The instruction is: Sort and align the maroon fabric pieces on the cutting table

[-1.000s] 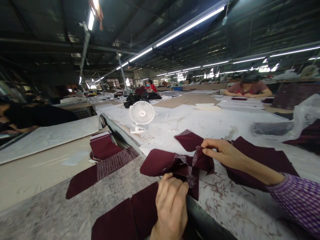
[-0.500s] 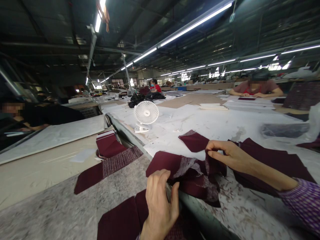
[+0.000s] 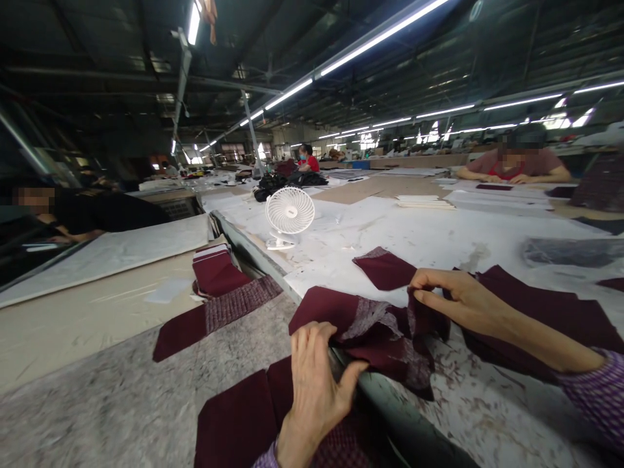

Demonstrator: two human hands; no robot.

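Two hands at one crumpled maroon cloth (image 3: 326, 309) on the white table (image 3: 341, 227).
One white fan (image 3: 291, 211) stands beyond it, one maroon pile (image 3: 541, 312) lies to the right, and a raised table edge (image 3: 400, 406) runs beneath the cloth; the right hand (image 3: 453, 296) pinches the cloth, while the left hand (image 3: 316, 383), thumb spread wide, has its fingers at the near edge.

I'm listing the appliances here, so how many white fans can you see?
1: the white fan stands on the pale table, near its left edge, beyond the maroon cloth. Others may be hidden in the dim, cluttered background.
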